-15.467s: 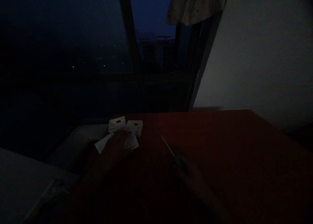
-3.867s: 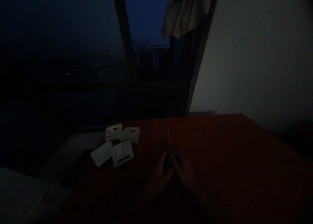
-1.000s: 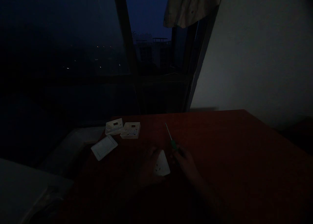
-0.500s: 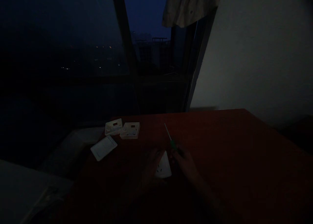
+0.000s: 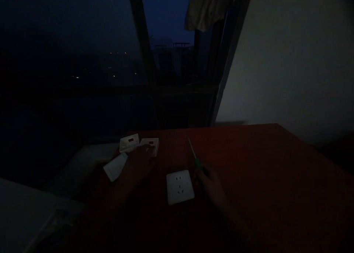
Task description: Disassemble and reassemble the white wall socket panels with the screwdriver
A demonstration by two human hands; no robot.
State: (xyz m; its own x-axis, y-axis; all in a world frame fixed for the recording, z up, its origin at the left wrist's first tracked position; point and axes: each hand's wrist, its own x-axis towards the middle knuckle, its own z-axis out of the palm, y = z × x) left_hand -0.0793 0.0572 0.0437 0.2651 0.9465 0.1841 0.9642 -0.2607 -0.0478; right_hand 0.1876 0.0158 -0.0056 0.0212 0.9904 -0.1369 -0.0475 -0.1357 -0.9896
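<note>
A screwdriver (image 5: 193, 152) with a green handle is gripped in my right hand (image 5: 210, 183), its shaft pointing up and away over the table. Just left of that hand, a white wall socket plate (image 5: 180, 187) lies face up, its slots showing. My left hand (image 5: 141, 160) reaches out over the left side, fingers stretched onto a white back box (image 5: 154, 142) and partly covering it. Beside it lies a second white back box (image 5: 129, 142). A white plate (image 5: 113, 168) is partly hidden behind my left hand. The scene is very dark, so finger detail is faint.
The red-brown table (image 5: 249, 160) runs toward a dark window (image 5: 110, 109) at the back. A pale wall (image 5: 287, 68) stands to the right, and a curtain (image 5: 206, 9) hangs at the top.
My left hand has left the socket plate and moved up and left to the back box, uncovering the plate. My right hand keeps the screwdriver in nearly the same place.
</note>
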